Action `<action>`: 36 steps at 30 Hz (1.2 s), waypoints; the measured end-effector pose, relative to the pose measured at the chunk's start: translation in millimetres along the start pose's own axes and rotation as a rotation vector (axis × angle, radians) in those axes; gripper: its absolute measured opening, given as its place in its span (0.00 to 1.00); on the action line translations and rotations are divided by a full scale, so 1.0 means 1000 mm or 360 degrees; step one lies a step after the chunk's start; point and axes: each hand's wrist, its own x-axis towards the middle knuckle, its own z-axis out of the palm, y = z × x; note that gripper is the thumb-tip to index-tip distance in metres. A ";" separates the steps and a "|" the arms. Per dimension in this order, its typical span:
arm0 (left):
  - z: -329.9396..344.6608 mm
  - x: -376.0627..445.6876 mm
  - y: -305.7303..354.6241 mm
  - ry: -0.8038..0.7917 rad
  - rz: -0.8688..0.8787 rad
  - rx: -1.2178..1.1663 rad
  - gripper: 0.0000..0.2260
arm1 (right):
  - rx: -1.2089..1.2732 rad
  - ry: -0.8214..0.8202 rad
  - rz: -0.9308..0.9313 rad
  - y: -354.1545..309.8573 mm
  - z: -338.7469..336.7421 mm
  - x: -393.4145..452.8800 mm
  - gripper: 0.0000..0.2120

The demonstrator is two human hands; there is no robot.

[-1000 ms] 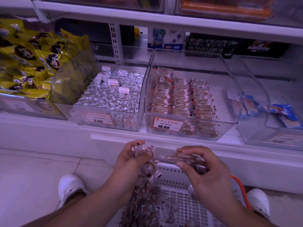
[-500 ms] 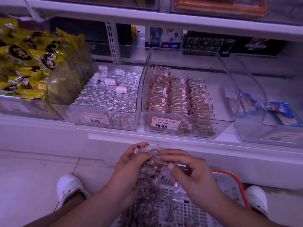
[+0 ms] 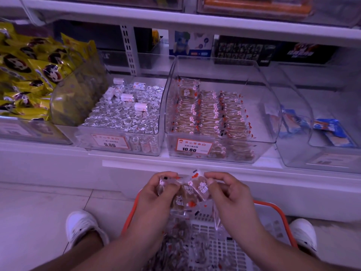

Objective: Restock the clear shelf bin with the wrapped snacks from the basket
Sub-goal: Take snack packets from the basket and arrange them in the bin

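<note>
My left hand [image 3: 156, 198] and my right hand [image 3: 230, 196] together hold a bunch of clear-wrapped brown snacks [image 3: 192, 193] above the white basket with an orange rim [image 3: 273, 204]. Fingers and thumbs of both hands pinch the wrappers. More wrapped snacks [image 3: 175, 241] lie in the basket's left part. The clear shelf bin [image 3: 259, 106] stands straight ahead on the lowest shelf, with rows of the same snacks [image 3: 211, 116] filling its left and middle. Its right side is bare.
A bin of silver-foil rolls [image 3: 127, 114] stands left of the clear bin, and yellow bags [image 3: 29, 75] fill the far left. Another clear bin with blue packets [image 3: 328, 126] is on the right. My white shoes [image 3: 82, 229] flank the basket on the tiled floor.
My right hand moved left to meet the left hand, and both gathered the snacks into one bunch held a little higher over the basket.
</note>
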 end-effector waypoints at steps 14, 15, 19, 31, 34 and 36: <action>0.005 -0.004 -0.001 0.0000 -0.0049 0.0172 0.25 | -0.0002 -0.0408 0.0402 -0.005 0.006 -0.003 0.06; 0.004 -0.001 0.002 -0.0012 -0.0138 0.0078 0.26 | 0.0165 -0.0431 0.0513 -0.007 0.004 -0.001 0.08; -0.003 0.008 0.010 0.0000 -0.0221 -0.0022 0.24 | 0.0798 -0.0619 0.0865 -0.020 -0.015 0.013 0.28; 0.000 0.002 0.001 -0.0170 -0.0169 0.0268 0.26 | 0.0103 -0.0596 0.0506 -0.019 -0.025 0.025 0.13; 0.000 0.002 0.002 -0.0218 -0.0177 0.0168 0.25 | 0.0012 -0.0606 0.0449 -0.015 -0.026 0.026 0.13; 0.002 0.000 0.002 -0.0217 -0.0158 0.0096 0.25 | 0.0144 -0.0513 0.0420 -0.008 -0.016 0.018 0.18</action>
